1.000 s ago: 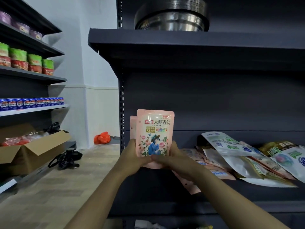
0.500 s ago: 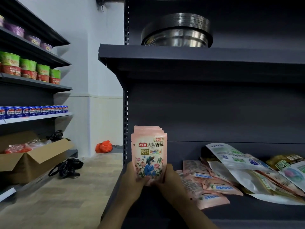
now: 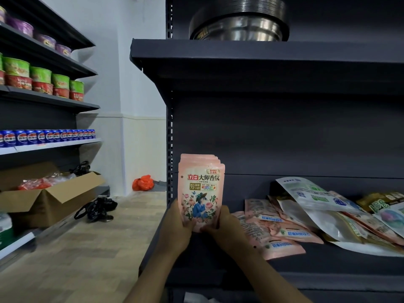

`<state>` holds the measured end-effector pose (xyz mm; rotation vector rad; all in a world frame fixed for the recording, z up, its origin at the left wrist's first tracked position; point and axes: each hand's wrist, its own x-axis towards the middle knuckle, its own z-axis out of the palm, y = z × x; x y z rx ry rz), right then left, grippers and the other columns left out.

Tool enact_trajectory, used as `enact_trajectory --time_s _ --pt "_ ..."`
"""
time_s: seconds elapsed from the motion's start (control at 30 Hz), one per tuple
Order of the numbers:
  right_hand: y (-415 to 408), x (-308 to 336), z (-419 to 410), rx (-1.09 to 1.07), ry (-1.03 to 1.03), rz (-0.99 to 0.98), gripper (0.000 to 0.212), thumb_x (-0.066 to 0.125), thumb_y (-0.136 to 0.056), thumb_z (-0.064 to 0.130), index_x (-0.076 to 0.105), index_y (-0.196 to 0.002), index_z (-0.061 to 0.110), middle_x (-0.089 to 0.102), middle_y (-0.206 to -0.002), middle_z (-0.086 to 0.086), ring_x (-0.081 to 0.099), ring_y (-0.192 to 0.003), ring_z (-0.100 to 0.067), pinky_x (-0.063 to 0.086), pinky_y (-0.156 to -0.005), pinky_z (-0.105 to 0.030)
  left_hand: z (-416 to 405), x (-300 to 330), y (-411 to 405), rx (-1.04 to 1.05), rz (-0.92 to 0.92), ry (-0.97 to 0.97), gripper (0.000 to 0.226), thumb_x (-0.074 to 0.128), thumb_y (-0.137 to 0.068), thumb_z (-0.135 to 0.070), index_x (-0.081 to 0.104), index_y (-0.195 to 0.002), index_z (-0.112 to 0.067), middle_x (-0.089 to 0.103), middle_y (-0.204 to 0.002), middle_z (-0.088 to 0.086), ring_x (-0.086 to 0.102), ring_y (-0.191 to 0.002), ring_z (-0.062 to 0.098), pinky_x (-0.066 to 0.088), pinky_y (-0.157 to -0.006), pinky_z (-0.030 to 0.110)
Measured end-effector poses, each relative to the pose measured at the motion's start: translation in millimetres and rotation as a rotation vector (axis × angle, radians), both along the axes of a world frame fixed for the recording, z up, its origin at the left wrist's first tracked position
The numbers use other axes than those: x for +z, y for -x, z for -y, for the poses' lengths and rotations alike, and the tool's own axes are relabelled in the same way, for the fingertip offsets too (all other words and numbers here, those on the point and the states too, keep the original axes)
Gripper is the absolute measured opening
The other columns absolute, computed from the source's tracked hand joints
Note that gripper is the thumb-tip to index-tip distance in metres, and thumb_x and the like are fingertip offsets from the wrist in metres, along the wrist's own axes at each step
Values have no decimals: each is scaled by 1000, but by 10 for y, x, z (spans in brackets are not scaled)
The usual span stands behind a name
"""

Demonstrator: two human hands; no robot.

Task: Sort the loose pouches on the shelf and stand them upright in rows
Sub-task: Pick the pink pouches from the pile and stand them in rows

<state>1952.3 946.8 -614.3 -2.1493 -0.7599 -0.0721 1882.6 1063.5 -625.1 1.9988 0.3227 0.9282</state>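
Note:
A stack of several pink pouches (image 3: 201, 189) stands upright at the left end of the dark shelf (image 3: 218, 254). My left hand (image 3: 178, 224) grips its left side and my right hand (image 3: 225, 226) grips its right side near the bottom. To the right, more pink pouches (image 3: 275, 232) lie flat on the shelf. Further right lies a loose pile of white pouches (image 3: 314, 197) and a gold pouch (image 3: 380, 201), overlapping one another.
The shelf above (image 3: 262, 55) carries stacked metal bowls (image 3: 239, 20). A perforated upright post (image 3: 169, 149) marks the shelf's left end. To the left are shelves of cans and cups, an open cardboard box (image 3: 50, 197), a black bag (image 3: 96, 209) and an orange bag (image 3: 143, 182) on the floor.
Both hands brought the pink pouches down and forward from mid-air onto the shelf's left end. The single front pouch is now squared against several others behind it.

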Motion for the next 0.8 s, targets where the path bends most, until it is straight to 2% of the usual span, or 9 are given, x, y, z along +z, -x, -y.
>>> enact_trajectory --time_s 0.07,0.2,0.33,0.43,0.53,0.63,0.7,0.8 --pt "0 -2 -1 0 5 11 46 71 -79 26 42 -110 8 63 -117 -11 62 -107 -26 53 -89 -41 7 12 12 10 1 -18 47 62 -86 -11 43 -130 -17 58 -128 2 56 -117 15 47 -82 17" --pt "13 -15 10 -4 9 40 44 69 -81 25 43 -111 7 63 -118 -12 62 -107 -27 52 -89 -41 26 16 34 10 -10 -50 47 61 -87 -12 43 -130 -16 58 -128 1 55 -118 15 42 -78 9" --pt "21 -16 26 6 -3 54 40 66 -84 26 43 -111 7 63 -117 -11 62 -106 -24 54 -88 -36 11 4 30 23 -11 -68 47 60 -87 -10 43 -130 -17 59 -129 2 56 -118 17 47 -89 23" --pt "20 -15 33 8 -3 49 40 65 -84 26 44 -112 6 63 -117 -11 62 -107 -24 53 -88 -35 -24 -40 2 12 -10 -48 47 61 -86 -9 45 -129 -17 60 -127 1 57 -115 15 47 -86 20" --pt "21 -18 48 19 -37 42 39 65 -85 26 44 -112 7 63 -117 -10 63 -105 -23 55 -85 -33 -61 -77 -56 17 2 -54 51 68 -81 -22 44 -126 -21 59 -125 0 56 -114 13 50 -82 19" --pt "32 -16 87 9 -62 37 35 62 -88 22 45 -114 6 62 -117 -10 62 -103 -21 53 -82 -29 14 -6 -39 286 83 -249 59 69 -80 -29 44 -130 -11 53 -126 7 47 -120 24 42 -91 28" --pt "39 -14 146 2 -122 30 29 58 -90 21 46 -114 7 63 -115 -9 62 -99 -19 52 -80 -28 126 70 11 454 202 -417 49 62 -84 -32 47 -124 -8 54 -124 13 47 -118 27 42 -93 38" --pt "37 15 292 -30 -143 129 25 56 -91 14 52 -114 5 66 -108 -10 61 -95 -19 45 -73 -19 251 124 1 449 302 -593 35 49 -86 -36 48 -114 -15 56 -120 9 43 -113 18 39 -91 35"
